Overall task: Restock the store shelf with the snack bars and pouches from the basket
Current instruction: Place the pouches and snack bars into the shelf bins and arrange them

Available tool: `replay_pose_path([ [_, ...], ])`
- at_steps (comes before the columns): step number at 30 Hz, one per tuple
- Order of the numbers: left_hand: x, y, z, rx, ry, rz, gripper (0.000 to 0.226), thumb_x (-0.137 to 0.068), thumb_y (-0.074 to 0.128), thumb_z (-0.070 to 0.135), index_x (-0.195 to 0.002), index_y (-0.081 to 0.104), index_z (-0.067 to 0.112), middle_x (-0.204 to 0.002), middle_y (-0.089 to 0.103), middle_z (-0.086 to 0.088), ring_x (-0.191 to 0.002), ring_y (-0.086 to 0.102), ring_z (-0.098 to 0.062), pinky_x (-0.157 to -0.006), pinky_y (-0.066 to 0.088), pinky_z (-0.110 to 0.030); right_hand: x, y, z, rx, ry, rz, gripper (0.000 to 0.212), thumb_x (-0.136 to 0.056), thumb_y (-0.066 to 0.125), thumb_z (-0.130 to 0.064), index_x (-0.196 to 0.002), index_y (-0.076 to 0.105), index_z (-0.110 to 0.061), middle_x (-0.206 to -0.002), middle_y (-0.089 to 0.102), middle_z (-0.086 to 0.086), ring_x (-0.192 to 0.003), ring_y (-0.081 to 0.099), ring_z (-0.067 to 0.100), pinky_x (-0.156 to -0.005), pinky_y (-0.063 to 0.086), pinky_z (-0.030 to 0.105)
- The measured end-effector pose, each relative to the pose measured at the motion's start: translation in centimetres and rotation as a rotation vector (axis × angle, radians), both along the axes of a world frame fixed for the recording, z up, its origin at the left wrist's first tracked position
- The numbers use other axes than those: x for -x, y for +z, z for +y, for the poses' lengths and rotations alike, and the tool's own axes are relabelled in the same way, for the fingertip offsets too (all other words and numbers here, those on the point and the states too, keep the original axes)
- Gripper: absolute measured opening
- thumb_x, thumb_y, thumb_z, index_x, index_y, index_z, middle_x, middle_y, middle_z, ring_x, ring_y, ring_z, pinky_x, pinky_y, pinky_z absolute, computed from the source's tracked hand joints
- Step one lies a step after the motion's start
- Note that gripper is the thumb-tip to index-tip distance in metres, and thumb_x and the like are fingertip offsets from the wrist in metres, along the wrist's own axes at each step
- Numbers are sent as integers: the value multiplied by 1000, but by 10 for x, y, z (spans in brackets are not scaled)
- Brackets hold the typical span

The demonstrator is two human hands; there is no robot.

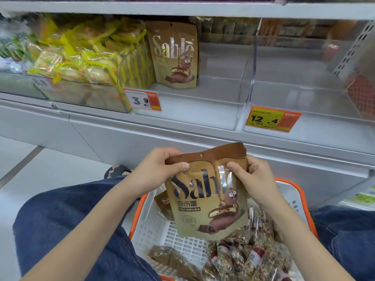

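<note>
I hold a brown Sablé pouch (205,201) upright above the basket (154,222). My left hand (160,171) pinches its top left corner and my right hand (253,177) pinches its top right edge. The white basket with an orange rim sits between my knees and holds another brown pouch (163,201) and several clear-wrapped snack bars (243,258). On the shelf (182,116) above, one matching Sablé pouch (174,55) stands upright in a clear bin behind the 3.9 price tag (143,100).
Yellow-wrapped snacks (81,55) fill the bin to the left. The clear bin at the right carries a 12.4 price tag (272,118), and red packets (363,94) show at the far right. My knees in blue jeans flank the basket.
</note>
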State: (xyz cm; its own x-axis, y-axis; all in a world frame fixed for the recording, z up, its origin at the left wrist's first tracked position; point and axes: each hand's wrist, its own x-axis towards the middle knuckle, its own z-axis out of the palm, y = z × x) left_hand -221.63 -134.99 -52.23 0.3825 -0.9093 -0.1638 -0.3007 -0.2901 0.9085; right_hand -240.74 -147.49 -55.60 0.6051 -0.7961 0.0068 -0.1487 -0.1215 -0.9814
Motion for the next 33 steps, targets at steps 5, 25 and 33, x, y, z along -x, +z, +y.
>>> replay_pose_path([
  [5,-23,24,-12,284,138,54,27,-75,73,-1,-87,68,22,-80,73,11,-77,68,-4,-68,51,-14,-31,48,-15,258,-150,-164,24,-93,56,-11,-71,59,-19,-44,46,-7,-43,40,7,-45,33,21],
  [25,-153,31,-109,333,141,-580,68,-94,55,30,-150,20,16,-155,25,-1,-142,23,-10,-117,19,-33,-253,117,-123,1064,-131,-395,25,-90,52,-3,-107,69,-10,-101,65,-13,-94,60,-1,-85,47,17],
  [33,-164,23,-128,-61,76,-1020,64,-95,10,56,-152,14,25,-159,13,-3,-147,8,-21,-117,4,-37,-272,80,-147,404,-191,-89,29,-102,40,-22,-124,55,-14,-115,63,6,-96,55,12,-73,39,15],
])
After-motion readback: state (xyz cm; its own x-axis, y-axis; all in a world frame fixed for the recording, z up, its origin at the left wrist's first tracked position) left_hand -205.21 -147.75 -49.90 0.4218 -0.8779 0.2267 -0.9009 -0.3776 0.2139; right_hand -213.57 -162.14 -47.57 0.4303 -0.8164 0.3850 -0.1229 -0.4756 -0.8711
